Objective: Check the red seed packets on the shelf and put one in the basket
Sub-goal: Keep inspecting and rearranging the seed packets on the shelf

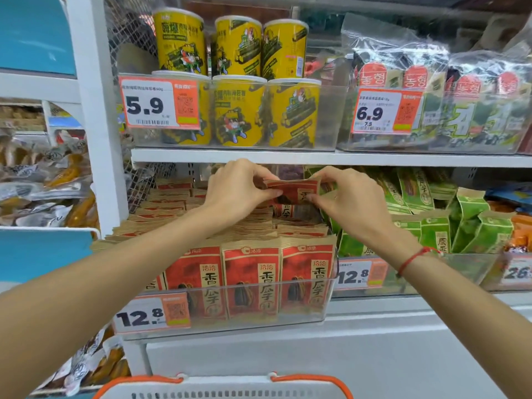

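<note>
Basket point(224, 388): white, slotted rim, orange handles, at bottom edge of view, directly below the hands and nearer the person than the shelf. No packet visible in it.
Clear bin point(230, 300): front wall holds three upright red seed packets point(250, 280) facing out; more rows stacked behind them, receding toward the back. Price tag point(152, 315) reads 12.8.
Left hand point(239, 188): reaches over the front rows, thumb and fingers pinching the left edge of one lifted packet.
Right hand point(349, 194): red cord at wrist; fingers pinching the right edge of the same packet.
Held packet point(293, 191): raised above the rear rows, near the back of the bin, just under the upper shelf board point(316, 156). Printed face toward camera, top edge roughly level, lower part hidden behind the stack.
Key relation: packet spans between both grips, each hand equally near; basket lies down and toward the person from it.
Judgement, step: inspection stage; packet not yet clear of the bin.
Judgement, next move: lift clear of front rows, draw back, lower to basket; one hand would suffice.
Green packets point(437, 231): adjacent bin at right, touching none of the hands.
Yellow canisters point(239, 79): shelf above, farthest.
</note>
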Demonstrator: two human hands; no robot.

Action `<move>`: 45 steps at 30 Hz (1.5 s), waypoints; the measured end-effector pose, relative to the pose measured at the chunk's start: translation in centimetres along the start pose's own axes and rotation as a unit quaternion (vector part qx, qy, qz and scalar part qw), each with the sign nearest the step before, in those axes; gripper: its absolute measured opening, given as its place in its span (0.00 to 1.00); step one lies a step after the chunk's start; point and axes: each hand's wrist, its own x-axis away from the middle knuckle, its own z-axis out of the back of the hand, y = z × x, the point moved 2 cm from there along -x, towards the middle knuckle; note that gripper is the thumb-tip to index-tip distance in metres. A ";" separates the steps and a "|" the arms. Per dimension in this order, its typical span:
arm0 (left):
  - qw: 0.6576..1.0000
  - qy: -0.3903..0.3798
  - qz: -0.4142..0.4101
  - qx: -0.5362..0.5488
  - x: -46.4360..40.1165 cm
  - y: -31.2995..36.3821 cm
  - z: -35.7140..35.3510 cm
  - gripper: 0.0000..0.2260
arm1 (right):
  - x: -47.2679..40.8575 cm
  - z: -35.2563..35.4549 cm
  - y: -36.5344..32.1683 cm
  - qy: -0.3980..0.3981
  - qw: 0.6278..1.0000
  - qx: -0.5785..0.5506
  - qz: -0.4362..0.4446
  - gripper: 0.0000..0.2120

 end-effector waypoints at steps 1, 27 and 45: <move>1.000 0.000 0.000 -0.018 -0.3 -0.2 -0.2 0.07 | -0.2 0.0 -0.1 0.005 1.000 -0.003 0.006 0.13; 0.877 -0.361 -0.116 -0.294 -4.8 -1.5 -6.0 0.19 | -3.4 -3.7 0.1 -0.223 0.945 0.219 0.095 0.09; 0.937 -0.300 0.102 -0.144 -7.6 -2.2 -9.2 0.17 | -2.1 -4.9 0.9 -0.129 0.963 0.204 0.123 0.12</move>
